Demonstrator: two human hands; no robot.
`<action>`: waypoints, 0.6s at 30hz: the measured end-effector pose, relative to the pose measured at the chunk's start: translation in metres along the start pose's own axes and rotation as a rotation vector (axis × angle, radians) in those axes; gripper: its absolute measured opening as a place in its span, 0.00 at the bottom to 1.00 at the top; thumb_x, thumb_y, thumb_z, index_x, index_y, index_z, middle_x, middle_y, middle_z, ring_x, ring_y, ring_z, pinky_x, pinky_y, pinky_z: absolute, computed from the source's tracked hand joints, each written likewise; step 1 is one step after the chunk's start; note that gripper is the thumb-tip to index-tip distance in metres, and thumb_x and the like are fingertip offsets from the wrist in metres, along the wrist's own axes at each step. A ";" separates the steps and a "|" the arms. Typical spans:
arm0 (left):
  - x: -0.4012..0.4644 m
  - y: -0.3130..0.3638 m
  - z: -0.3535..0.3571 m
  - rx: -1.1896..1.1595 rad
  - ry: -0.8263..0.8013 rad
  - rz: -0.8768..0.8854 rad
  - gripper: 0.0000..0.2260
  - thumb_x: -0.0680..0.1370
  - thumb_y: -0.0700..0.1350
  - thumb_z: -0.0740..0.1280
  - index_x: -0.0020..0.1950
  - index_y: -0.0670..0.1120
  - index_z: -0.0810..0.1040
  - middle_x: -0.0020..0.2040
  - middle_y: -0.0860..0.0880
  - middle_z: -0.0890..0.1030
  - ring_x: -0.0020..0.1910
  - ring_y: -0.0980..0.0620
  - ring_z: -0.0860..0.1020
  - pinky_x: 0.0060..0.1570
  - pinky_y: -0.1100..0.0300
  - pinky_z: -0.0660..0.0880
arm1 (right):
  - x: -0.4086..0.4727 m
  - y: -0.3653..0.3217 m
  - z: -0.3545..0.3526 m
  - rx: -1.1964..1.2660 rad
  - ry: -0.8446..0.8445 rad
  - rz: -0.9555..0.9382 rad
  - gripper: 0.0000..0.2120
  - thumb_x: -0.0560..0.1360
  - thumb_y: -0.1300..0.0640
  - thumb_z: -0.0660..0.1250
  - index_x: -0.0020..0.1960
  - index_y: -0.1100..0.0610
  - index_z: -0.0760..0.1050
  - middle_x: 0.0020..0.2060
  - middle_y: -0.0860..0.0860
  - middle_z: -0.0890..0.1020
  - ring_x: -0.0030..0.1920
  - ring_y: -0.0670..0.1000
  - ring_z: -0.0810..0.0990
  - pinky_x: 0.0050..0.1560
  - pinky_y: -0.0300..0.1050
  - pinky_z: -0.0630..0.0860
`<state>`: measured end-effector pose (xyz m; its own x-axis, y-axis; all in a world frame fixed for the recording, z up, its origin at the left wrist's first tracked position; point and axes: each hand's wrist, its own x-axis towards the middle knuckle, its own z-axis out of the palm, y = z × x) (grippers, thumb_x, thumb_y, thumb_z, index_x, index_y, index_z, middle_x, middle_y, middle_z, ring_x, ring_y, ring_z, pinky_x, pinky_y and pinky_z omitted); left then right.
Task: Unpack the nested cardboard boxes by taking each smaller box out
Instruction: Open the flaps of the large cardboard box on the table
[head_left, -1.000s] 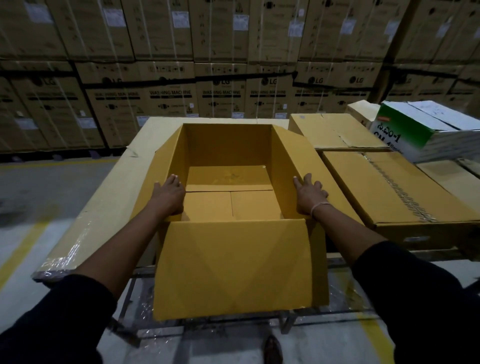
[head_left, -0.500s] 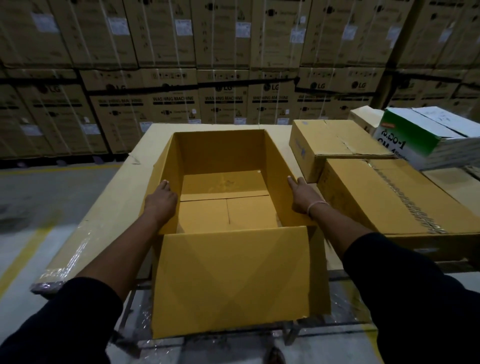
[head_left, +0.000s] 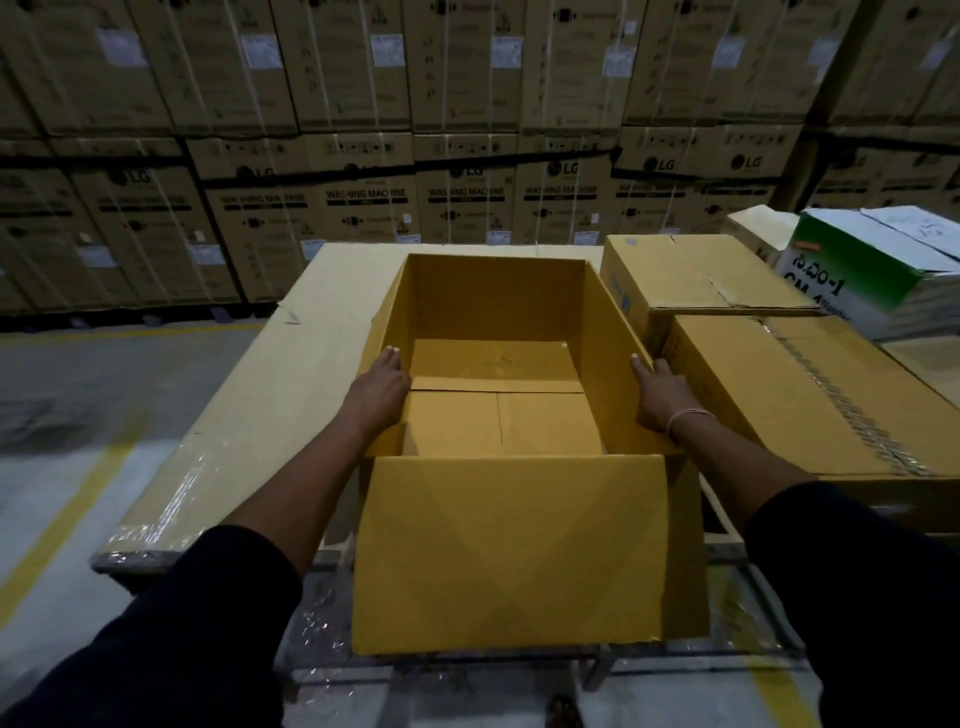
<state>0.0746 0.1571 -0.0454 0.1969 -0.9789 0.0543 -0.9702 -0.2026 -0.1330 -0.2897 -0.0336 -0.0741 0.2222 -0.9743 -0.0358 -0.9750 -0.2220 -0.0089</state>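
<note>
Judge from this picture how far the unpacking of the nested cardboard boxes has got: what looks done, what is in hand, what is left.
Done: the open yellow box shows only its bottom flaps, no smaller box inside; two closed boxes sit beside it, though their origin cannot be told. In hand: the left hand and right hand lie flat on its side walls. Left: nothing visible still nested.

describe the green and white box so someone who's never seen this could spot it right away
Start at the wrapped table before the wall of washing machine cartons. Go to its far right corner, behind the two closed brown boxes. The green and white box sits there, the only printed, coloured carton among plain brown ones.
</note>
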 end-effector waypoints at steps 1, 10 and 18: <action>0.002 0.004 0.000 -0.006 -0.008 -0.005 0.17 0.82 0.39 0.65 0.71 0.41 0.74 0.82 0.40 0.56 0.83 0.44 0.50 0.75 0.52 0.63 | 0.002 0.006 -0.002 0.002 -0.013 0.003 0.42 0.81 0.58 0.67 0.85 0.47 0.44 0.79 0.57 0.59 0.72 0.64 0.68 0.71 0.64 0.70; 0.007 0.008 0.005 0.049 -0.054 -0.025 0.32 0.80 0.45 0.67 0.81 0.43 0.57 0.83 0.40 0.48 0.83 0.42 0.44 0.71 0.39 0.67 | 0.003 0.010 -0.003 -0.011 -0.009 -0.044 0.39 0.82 0.56 0.65 0.85 0.49 0.44 0.76 0.59 0.60 0.68 0.62 0.73 0.69 0.61 0.74; 0.039 0.009 0.006 0.060 -0.083 -0.040 0.41 0.80 0.56 0.67 0.84 0.48 0.44 0.82 0.39 0.38 0.80 0.37 0.36 0.77 0.39 0.52 | 0.012 0.009 -0.011 0.065 -0.026 -0.061 0.48 0.80 0.55 0.69 0.84 0.50 0.36 0.82 0.58 0.48 0.68 0.63 0.74 0.65 0.60 0.77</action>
<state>0.0744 0.1166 -0.0508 0.2484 -0.9684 -0.0214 -0.9518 -0.2399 -0.1910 -0.2955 -0.0478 -0.0632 0.2815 -0.9577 -0.0592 -0.9579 -0.2768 -0.0766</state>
